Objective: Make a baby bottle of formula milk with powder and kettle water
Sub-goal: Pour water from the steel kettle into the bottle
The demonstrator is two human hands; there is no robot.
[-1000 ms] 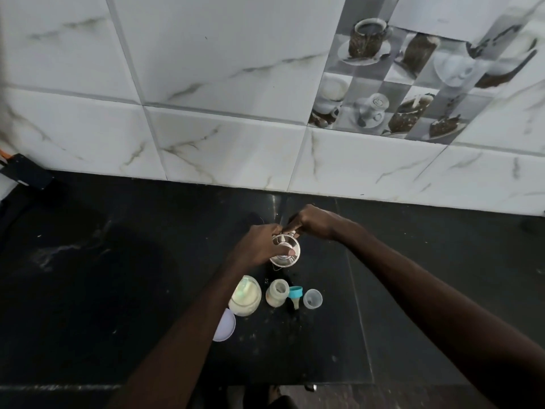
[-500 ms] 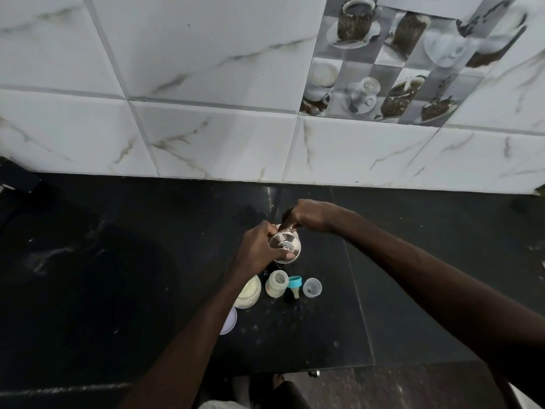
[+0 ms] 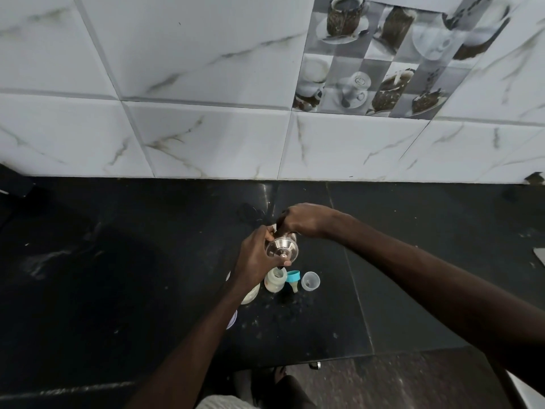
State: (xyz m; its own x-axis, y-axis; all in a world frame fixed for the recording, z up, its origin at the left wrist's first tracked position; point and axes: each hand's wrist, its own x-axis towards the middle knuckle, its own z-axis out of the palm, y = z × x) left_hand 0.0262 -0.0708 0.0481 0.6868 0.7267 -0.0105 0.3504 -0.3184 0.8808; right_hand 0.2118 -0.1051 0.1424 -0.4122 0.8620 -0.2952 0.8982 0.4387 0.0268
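Tilting a small steel kettle (image 3: pixel 290 238) toward the near side, both hands work just above the black surface (image 3: pixel 118 261). Right hand (image 3: pixel 303 221) is closed round the kettle's far top, likely on the handle, which is hidden under the fingers. Left hand (image 3: pixel 259 258) curls round the kettle lid (image 3: pixel 281 250), thumb at its near rim, probably so the lid does not drop as the kettle tips. Baby bottle (image 3: pixel 275 280) stands open on the surface just near of the kettle, with pale contents inside, and looks placed to take the pour. No stream of water can be made out. Teal teat ring (image 3: pixel 294 276) lies just right of the bottle and clear cap (image 3: pixel 310 281) right of that, both off so the bottle mouth is free. Powder tub (image 3: pixel 252 293) sits left of the bottle, partly behind the left forearm, with its white lid (image 3: pixel 232 320) nearer. Judged step: adding kettle water, capping not yet done.
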